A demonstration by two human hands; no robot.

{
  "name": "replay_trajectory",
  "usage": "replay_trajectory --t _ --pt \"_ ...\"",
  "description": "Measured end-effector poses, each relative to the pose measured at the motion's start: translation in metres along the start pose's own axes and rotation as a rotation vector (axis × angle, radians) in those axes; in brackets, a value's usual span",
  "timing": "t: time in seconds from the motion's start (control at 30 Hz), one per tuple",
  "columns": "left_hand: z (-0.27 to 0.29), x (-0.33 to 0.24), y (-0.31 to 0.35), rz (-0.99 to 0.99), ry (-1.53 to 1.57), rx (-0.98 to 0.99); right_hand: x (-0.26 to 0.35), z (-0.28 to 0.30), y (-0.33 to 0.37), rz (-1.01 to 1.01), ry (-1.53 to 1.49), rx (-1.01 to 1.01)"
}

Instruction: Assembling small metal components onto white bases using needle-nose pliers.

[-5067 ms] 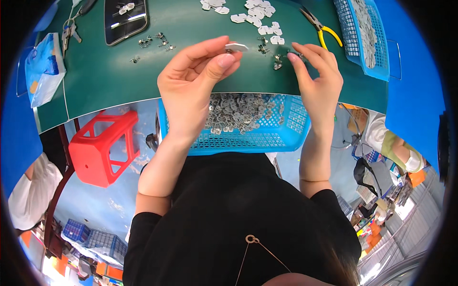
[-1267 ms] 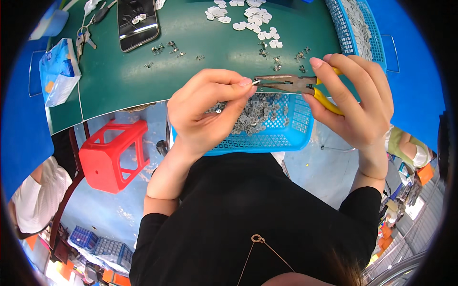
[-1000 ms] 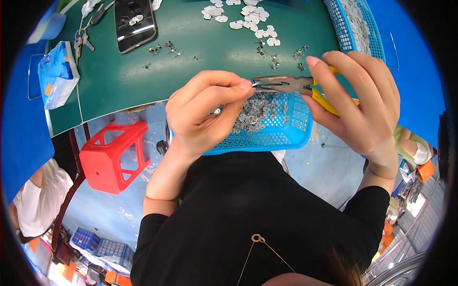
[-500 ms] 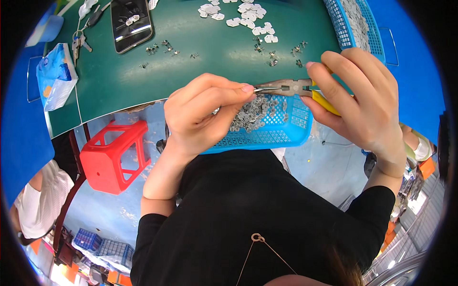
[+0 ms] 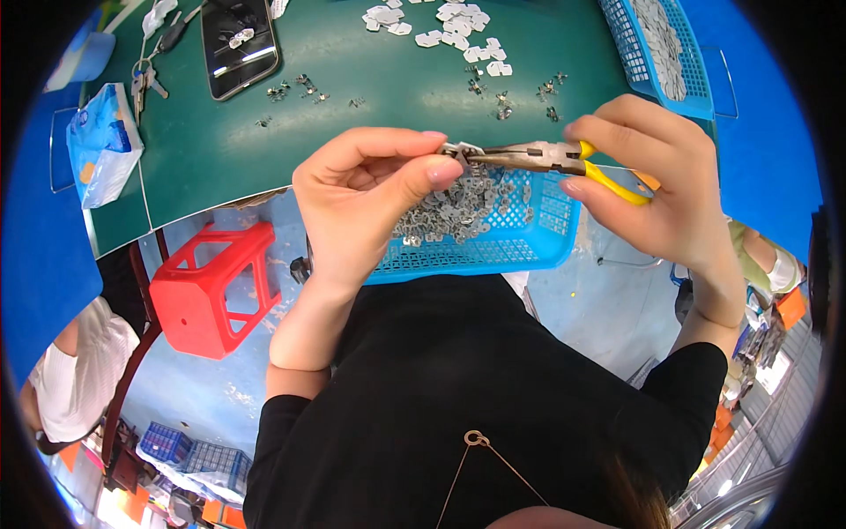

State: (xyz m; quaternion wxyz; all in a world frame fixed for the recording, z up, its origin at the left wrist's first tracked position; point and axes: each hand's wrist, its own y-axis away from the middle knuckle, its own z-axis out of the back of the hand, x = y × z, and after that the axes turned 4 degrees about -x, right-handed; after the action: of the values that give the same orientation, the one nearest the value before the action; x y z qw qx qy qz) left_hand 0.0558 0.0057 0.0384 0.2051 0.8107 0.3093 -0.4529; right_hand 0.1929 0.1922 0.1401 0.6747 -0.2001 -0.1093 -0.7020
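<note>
Between the thumb and forefinger of my left hand (image 5: 361,189) is a small metal part (image 5: 459,152), its exact shape partly hidden by the fingertips. My right hand (image 5: 656,172) is closed round the yellow handles of long-nose pliers (image 5: 546,157). The pliers point left, and their tips meet the small part at my left fingertips. Below both hands a blue plastic basket (image 5: 538,256) holds a heap of small grey metal pieces (image 5: 458,212).
On the green table (image 5: 379,97) lie small clusters of metal parts (image 5: 304,84), white flat pieces (image 5: 458,26), a phone (image 5: 238,48), keys (image 5: 141,84) and a tissue pack (image 5: 106,145). Another blue basket (image 5: 696,79) stands far right. A red stool (image 5: 198,295) stands lower left.
The pliers' jaws have moved slightly left onto the part, and their handles have spread into clearer view. My left fingers have shifted, showing more of the small part.
</note>
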Motion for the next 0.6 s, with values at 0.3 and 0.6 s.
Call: replay_trajectory --t 0.3,0.6 --pt "-0.003 -0.003 -0.003 0.086 0.0 -0.044 -0.001 0.006 0.002 -0.032 0.085 -0.133" --pt "-0.002 0.002 -0.002 -0.228 -0.175 0.068 0.011 0.008 -0.006 0.138 0.27 -0.092"
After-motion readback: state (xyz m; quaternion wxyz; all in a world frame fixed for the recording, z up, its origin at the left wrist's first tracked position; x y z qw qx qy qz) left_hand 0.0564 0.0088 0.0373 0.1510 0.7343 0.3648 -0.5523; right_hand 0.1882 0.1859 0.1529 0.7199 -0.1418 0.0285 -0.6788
